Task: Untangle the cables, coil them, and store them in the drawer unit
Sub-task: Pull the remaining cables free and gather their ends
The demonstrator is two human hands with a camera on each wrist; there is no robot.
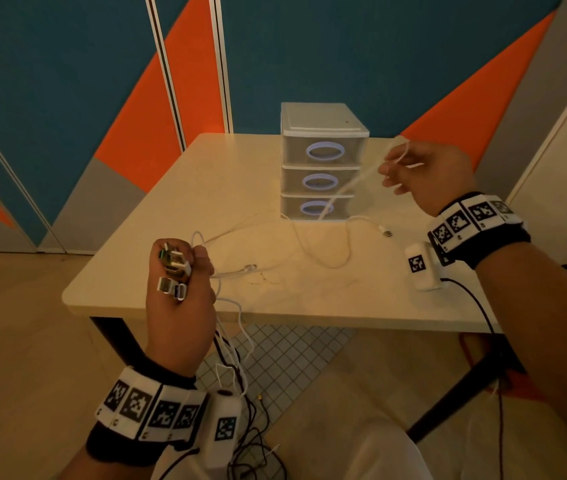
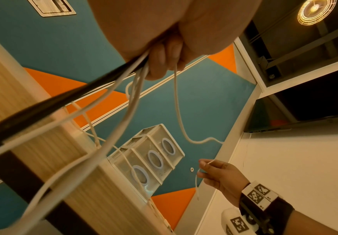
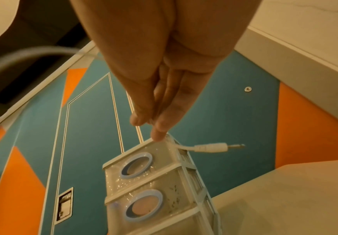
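My left hand (image 1: 180, 271) is raised over the table's near left corner and grips a bundle of white cables by their USB plugs (image 1: 173, 273). The cables (image 2: 131, 98) trail from the fist down past the table edge and across the top. My right hand (image 1: 413, 168) is lifted right of the drawer unit (image 1: 322, 161) and pinches one thin white cable (image 1: 351, 183) near its end; an audio jack plug (image 3: 214, 147) sticks out beyond the fingers (image 3: 160, 127). That cable runs down in front of the drawers, all three of which are closed.
Loose white cable loops (image 1: 323, 247) and a small connector (image 1: 387, 233) lie on the beige table (image 1: 157, 209) in front of the drawer unit. Dark wires (image 1: 251, 438) hang near my lap over a tiled mat. Walls stand behind and to the right.
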